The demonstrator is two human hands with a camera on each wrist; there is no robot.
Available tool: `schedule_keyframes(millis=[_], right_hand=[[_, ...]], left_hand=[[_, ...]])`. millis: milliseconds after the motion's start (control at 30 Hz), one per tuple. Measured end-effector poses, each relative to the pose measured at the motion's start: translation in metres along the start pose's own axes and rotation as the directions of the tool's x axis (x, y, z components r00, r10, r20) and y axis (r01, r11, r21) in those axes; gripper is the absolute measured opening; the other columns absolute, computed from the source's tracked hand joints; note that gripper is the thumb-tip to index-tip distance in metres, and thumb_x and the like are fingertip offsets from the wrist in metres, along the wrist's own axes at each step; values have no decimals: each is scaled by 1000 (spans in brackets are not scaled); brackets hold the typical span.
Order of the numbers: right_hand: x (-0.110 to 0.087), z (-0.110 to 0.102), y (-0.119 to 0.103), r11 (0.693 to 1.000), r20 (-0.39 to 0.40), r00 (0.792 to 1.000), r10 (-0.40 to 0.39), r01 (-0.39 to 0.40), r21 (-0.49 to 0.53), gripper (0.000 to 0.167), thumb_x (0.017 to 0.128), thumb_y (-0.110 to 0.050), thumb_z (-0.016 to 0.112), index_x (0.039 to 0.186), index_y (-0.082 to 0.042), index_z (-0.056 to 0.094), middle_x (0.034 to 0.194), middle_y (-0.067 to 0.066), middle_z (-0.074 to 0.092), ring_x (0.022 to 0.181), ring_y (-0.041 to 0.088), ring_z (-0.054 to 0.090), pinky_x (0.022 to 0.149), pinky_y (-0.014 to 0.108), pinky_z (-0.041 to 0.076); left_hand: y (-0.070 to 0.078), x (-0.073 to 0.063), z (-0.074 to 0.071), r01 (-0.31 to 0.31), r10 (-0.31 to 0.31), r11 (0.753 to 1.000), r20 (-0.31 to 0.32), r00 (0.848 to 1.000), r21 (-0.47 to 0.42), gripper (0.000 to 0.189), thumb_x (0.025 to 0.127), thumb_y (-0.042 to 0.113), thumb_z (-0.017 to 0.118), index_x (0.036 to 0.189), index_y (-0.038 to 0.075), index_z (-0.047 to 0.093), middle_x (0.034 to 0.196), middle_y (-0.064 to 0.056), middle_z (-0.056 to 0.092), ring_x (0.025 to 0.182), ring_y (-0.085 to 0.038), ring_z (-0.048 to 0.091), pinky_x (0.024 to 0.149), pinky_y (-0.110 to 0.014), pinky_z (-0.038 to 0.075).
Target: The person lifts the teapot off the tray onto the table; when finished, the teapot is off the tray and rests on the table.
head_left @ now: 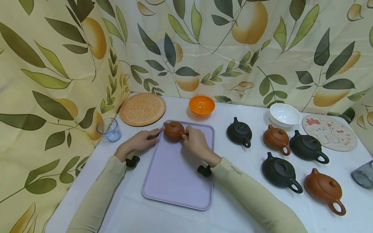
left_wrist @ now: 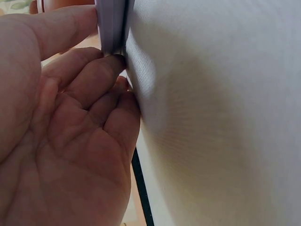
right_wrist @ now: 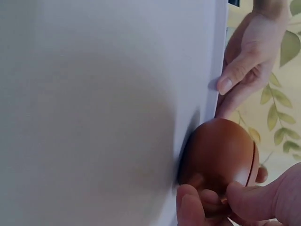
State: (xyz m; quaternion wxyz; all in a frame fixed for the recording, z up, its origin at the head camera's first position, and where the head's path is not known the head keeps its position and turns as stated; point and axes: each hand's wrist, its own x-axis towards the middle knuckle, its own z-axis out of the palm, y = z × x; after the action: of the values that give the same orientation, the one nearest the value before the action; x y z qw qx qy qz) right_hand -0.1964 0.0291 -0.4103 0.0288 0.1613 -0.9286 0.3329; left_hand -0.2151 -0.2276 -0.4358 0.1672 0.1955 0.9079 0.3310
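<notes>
A small reddish-brown clay teapot [head_left: 173, 131] sits at the far left corner of a lavender tray [head_left: 177, 181], its spout toward the far left. My right hand [head_left: 196, 139] pinches the teapot's handle between thumb and fingers; in the right wrist view the fingertips [right_wrist: 190, 207] wrap the handle beside the round body. At the tray's left edge is my left hand [head_left: 142, 140]. Its thumb [left_wrist: 70, 28] rests on the rim in the left wrist view, while the curled fingers [left_wrist: 96, 77] touch the rim's lower side close to the tablecloth.
Right of the tray stand several more teapots, black [head_left: 239, 132] and brown [head_left: 323, 187]. An orange bowl [head_left: 202, 105], a white bowl [head_left: 285, 115] and a round wood-coloured mat [head_left: 142, 109] lie along the back. A glass [head_left: 109, 130] stands at left, another glass [head_left: 363, 174] at right.
</notes>
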Motion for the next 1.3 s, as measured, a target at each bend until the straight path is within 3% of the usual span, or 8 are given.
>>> schedule_keyframes(millis=[167, 700, 1300], right_hand=[[-7, -8, 6, 999, -9, 999, 33, -33, 3, 10, 91, -8, 65, 84, -3, 62, 83, 11, 69, 77, 28, 64, 71, 39, 51], [-40, -42, 27, 990, 37, 991, 127, -124, -59, 7, 91, -10, 65, 86, -6, 63, 81, 10, 69, 68, 23, 58, 60, 31, 46], [-75, -78, 52, 987, 11, 992, 130, -128, -94, 5, 90, -8, 67, 88, -4, 64, 82, 9, 72, 66, 20, 54, 57, 28, 39]], left_hand=[[1, 0, 0, 13, -13, 1000, 7, 1000, -15, 56, 101, 29, 54, 152, 19, 34, 158, -8, 29, 146, -31, 25, 118, -49, 23], [-2, -4, -2, 5, -5, 1000, 1, 1000, -23, 56, 101, 27, 55, 151, 15, 34, 158, -12, 29, 146, -33, 25, 118, -50, 22], [4, -5, 0, -18, 18, 999, 3, 1000, -34, 56, 101, 26, 54, 152, 14, 33, 158, -13, 28, 146, -35, 25, 118, -51, 23]])
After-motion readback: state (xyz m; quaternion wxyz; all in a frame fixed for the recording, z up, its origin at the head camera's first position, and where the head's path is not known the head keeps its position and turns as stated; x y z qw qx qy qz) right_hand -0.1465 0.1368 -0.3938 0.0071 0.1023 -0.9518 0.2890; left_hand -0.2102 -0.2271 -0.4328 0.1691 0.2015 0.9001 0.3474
